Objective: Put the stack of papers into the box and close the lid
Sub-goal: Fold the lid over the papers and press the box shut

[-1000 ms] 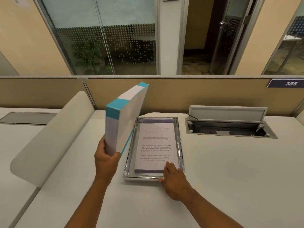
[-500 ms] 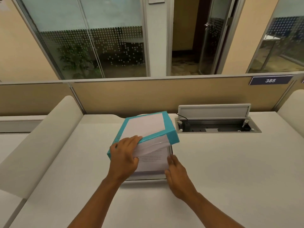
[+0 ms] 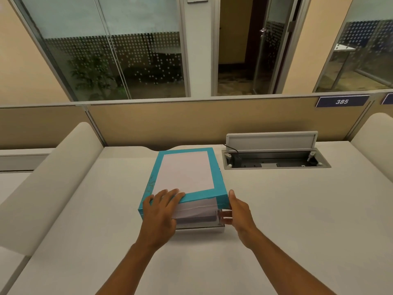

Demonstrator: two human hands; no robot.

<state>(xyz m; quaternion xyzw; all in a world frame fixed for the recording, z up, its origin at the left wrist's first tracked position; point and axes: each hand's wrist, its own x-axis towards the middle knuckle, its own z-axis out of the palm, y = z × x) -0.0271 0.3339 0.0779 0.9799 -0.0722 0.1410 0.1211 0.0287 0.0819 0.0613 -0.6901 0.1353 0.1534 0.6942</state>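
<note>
A teal-edged lid with a white top (image 3: 185, 173) lies over the silver box (image 3: 201, 227) in the middle of the desk. Its near edge is still raised, so the stack of papers (image 3: 196, 210) shows in the gap. My left hand (image 3: 160, 211) grips the lid's near left corner, fingers on top. My right hand (image 3: 239, 211) touches the lid's near right corner and the box's side there, with fingers curled under the edge. Most of the box is hidden under the lid.
An open cable hatch (image 3: 274, 159) with a raised flap is sunk into the desk at the back right. A curved white divider (image 3: 51, 177) rises on the left, another (image 3: 374, 137) at the far right. A tan partition (image 3: 191, 122) closes the back.
The lid, held upright beside the open box a second ago, has swung down over the papers and now lies nearly flat. My right hand moved from the box's front to the lid's right corner.
</note>
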